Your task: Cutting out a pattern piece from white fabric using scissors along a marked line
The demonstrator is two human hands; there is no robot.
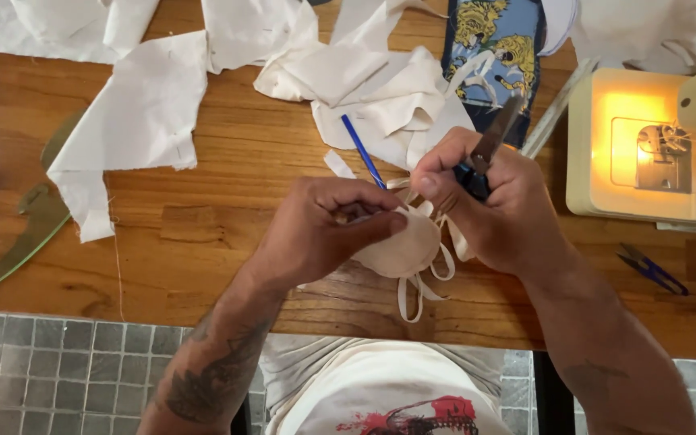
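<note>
**Scissor tips close to fingers and loose ties**

Judging from how things lie, the main risk is a snip landing in the wrong place. The left hand [328,225] has its grip pinched together on the cream fabric piece [400,250], fingertips right at the edge where the blades point, so a slip could nick a finger or cut into the seam. The thin ties [416,294] dangling off the piece toward the tabletop [219,201] edge could also stray between the blades.

The fabric piece is small, rounded and pale, held just above the tabletop between both hands, with narrow looped strips hanging below. The right hand [497,201] is closed around dark-handled scissors [489,149], blades angled up and away.

A blue pen [362,151] lies behind the hands.
</note>
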